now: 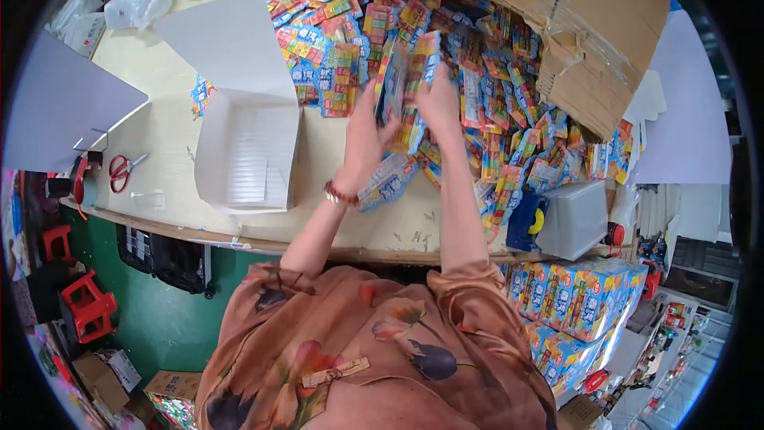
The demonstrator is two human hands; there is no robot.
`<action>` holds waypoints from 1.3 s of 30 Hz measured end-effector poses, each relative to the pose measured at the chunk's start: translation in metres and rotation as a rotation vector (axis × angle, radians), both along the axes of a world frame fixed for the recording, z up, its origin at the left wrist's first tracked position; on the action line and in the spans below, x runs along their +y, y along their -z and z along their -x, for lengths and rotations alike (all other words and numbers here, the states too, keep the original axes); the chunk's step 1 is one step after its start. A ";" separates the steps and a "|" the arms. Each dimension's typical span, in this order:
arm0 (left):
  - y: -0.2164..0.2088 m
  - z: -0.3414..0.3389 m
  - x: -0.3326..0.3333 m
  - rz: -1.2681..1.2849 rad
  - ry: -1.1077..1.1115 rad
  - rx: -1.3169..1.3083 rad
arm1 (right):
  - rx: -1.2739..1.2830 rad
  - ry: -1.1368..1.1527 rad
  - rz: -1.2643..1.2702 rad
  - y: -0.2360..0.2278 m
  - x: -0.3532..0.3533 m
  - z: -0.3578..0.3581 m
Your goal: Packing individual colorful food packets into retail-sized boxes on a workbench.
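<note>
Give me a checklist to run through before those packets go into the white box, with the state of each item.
1. Left hand grips the packet stack: ok.
2. Right hand steadies the stack from the other side: ok.
3. White box open, beside the left hand: ok.
4. Box inside free of packets: ok.
5. Packet count in the stack: cannot tell.
6. Packet pile spilling from the cardboard carton within reach: ok.

one view only — a fisheye on my head, looking steeply down and close over my own chest and forearms; it faces the worktable (163,139) ahead; edges bend toward the dark rim — the floor (163,318) shows lower left.
</note>
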State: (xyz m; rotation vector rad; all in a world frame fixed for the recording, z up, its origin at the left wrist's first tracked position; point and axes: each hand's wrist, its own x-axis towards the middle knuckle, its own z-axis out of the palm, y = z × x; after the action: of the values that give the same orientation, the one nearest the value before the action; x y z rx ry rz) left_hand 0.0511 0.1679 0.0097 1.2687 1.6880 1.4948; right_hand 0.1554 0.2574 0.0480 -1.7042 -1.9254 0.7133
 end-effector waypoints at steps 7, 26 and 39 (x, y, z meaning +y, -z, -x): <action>0.021 -0.036 -0.108 0.101 0.136 0.195 | 0.036 -0.181 0.036 0.010 -0.111 -0.019; 0.046 0.009 -0.093 0.107 0.603 0.345 | -0.133 -0.317 0.106 0.019 -0.111 -0.077; 0.041 -0.021 -0.095 0.375 0.423 0.720 | 0.117 -0.233 0.217 0.016 -0.090 -0.097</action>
State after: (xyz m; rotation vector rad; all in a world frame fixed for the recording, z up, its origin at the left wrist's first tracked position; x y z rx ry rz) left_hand 0.0716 0.0732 -0.0311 1.9161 1.8259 0.4552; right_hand 0.2526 0.1677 0.0320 -1.5334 -2.0452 1.1202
